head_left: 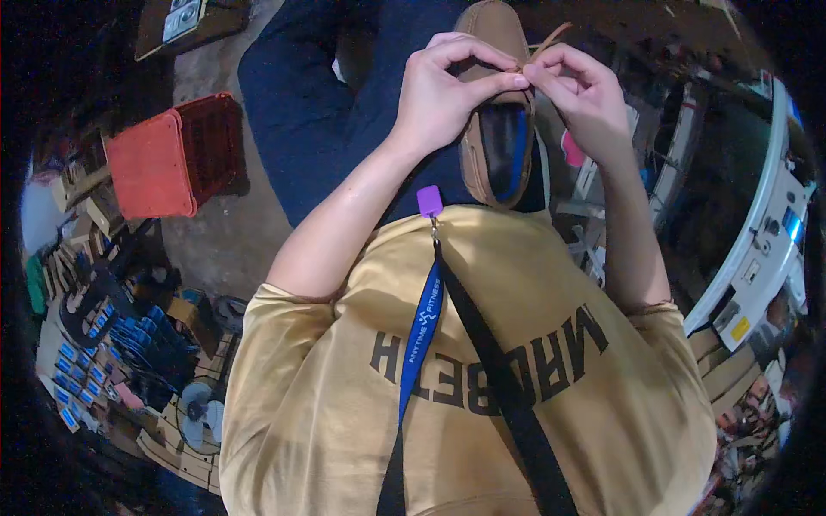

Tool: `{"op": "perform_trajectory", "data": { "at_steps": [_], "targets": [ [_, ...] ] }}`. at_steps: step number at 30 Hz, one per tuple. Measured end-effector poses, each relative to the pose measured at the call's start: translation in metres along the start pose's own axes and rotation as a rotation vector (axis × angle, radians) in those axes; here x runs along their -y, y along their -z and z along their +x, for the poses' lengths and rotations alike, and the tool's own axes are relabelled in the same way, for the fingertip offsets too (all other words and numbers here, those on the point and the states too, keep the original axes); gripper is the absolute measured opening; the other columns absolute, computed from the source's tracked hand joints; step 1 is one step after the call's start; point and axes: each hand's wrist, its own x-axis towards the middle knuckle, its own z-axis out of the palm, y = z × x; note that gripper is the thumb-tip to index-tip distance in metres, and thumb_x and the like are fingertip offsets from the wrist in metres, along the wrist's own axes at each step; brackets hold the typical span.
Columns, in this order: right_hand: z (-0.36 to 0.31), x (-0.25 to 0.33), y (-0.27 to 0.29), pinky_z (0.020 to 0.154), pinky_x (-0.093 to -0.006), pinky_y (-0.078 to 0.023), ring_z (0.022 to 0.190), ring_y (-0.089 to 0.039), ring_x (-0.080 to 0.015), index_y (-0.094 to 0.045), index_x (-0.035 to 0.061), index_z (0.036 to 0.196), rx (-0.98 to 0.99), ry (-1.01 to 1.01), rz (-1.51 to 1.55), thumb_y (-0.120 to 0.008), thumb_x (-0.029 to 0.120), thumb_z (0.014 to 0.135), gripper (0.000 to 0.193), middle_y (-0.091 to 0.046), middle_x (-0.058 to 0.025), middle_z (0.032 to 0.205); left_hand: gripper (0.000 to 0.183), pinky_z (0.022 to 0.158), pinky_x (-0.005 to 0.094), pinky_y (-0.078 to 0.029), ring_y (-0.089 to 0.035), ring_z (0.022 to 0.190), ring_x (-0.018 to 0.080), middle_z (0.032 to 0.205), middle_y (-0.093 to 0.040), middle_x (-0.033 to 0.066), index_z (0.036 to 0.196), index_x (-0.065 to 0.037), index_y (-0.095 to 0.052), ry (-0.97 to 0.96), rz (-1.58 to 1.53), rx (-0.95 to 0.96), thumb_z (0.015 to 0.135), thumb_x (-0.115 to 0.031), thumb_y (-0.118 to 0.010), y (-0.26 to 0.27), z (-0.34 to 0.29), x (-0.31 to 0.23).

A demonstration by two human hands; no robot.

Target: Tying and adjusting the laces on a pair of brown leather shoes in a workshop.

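Note:
A brown lace-up shoe (pixel 492 30) rests on my lap, its toe pointing away from me and its dark, blue-edged opening toward my body. Over the top of the shoe, my left hand (pixel 443 90) pinches the shoelace between thumb and forefinger. My right hand (pixel 587 99) meets it there, its fingertips also closed on the lace. A loose end of the tan shoelace (pixel 552 36) sticks up above the right fingers. The fingertips cover the part of the lace between them, so whether it is knotted cannot be seen.
A blue and black lanyard (pixel 423 318) with a purple tag (pixel 429 200) hangs down my front. On the floor at left stands a red crate (pixel 146 163). A fan (pixel 200 413) and stacked boxes lie lower left. A long white machine part (pixel 766 232) curves along the right.

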Motion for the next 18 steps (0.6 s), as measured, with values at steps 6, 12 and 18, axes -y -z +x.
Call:
{"op": "perform_trajectory", "data": {
  "at_steps": [6,12,18],
  "targets": [
    [0.003,-0.01,-0.003,0.059,-0.0159,-0.039,0.07,-0.051,0.0026,-0.07,0.0046,0.104,0.031,0.076,0.231,-0.072,0.014,0.099,0.011,-0.062,0.0061,0.083,0.019,0.095,0.0337,-0.052,-0.069,0.1,0.0182,0.098,-0.077,0.0076,0.091,-0.003,-0.08,0.029,-0.108,-0.09,0.077,-0.011,-0.091,-0.013,-0.01,0.003],
    [0.003,-0.012,0.0,0.062,-0.0178,-0.04,0.069,-0.052,0.0,-0.068,0.0053,0.103,0.095,0.031,0.238,-0.069,0.015,0.1,0.01,-0.062,0.0052,0.083,0.02,0.098,0.0347,-0.052,-0.068,0.103,0.0188,0.099,-0.077,0.0085,0.091,-0.002,-0.079,0.026,-0.234,-0.134,0.076,-0.005,-0.09,-0.018,-0.012,0.011],
    [0.006,-0.019,-0.006,0.063,-0.0182,-0.041,0.071,-0.052,-0.0006,-0.067,0.0058,0.1,0.117,0.087,0.323,-0.067,0.013,0.101,0.007,-0.06,0.0055,0.081,0.017,0.101,0.0372,-0.051,-0.068,0.106,0.0206,0.1,-0.077,0.0087,0.087,-0.003,-0.077,-0.017,-0.25,-0.173,0.076,-0.003,-0.089,-0.022,-0.014,0.015]
  ]
}}
